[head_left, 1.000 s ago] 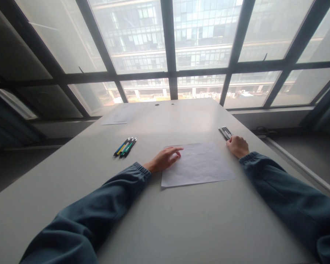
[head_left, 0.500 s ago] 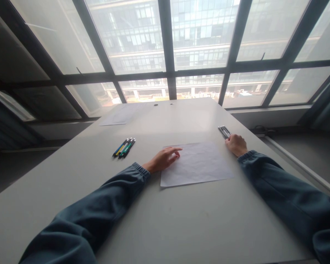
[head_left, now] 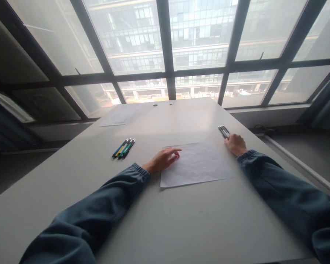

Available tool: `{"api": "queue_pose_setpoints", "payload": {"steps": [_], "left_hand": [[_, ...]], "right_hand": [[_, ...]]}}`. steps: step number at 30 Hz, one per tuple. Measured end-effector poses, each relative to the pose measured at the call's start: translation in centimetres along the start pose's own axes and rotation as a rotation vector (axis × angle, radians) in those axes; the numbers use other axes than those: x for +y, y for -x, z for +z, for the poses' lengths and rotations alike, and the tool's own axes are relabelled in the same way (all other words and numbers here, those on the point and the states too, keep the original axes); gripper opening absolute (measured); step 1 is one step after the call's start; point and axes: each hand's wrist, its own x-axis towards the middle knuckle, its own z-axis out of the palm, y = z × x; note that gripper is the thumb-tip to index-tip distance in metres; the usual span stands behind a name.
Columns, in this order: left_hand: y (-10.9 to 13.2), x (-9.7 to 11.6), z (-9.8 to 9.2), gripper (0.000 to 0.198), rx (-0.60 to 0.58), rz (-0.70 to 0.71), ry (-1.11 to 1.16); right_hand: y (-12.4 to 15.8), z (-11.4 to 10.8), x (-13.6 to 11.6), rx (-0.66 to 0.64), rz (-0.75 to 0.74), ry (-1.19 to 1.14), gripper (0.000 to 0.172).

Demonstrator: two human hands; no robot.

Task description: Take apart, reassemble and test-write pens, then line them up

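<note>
A sheet of white paper point(head_left: 200, 165) lies on the table in front of me. My left hand point(head_left: 165, 160) rests over its left edge, fingers loosely stretched and holding nothing. At the right, my right hand point(head_left: 236, 144) is closed at the near ends of several dark pens point(head_left: 223, 131) lying side by side; the hand covers those ends, so the exact grip is hidden. Left of the paper, several pens with blue, yellow, white and green parts point(head_left: 123, 148) form another row, untouched.
The white table point(head_left: 165, 223) reaches toward large windows. More paper point(head_left: 118, 115) lies at its far left. A small dark round piece point(head_left: 155, 105) and a tiny dark item point(head_left: 171, 104) are near the far edge. A curtain point(head_left: 319, 104) hangs at the right.
</note>
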Motion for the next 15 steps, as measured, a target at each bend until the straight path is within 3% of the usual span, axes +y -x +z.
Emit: {"api": "queue_pose_setpoints", "payload": {"steps": [15], "left_hand": [[-0.09,0.23,-0.18,0.033,-0.014,-0.005,-0.003]], "right_hand": [[0.06,-0.25,-0.03,-0.002,-0.002,-0.015,0.036]]}}
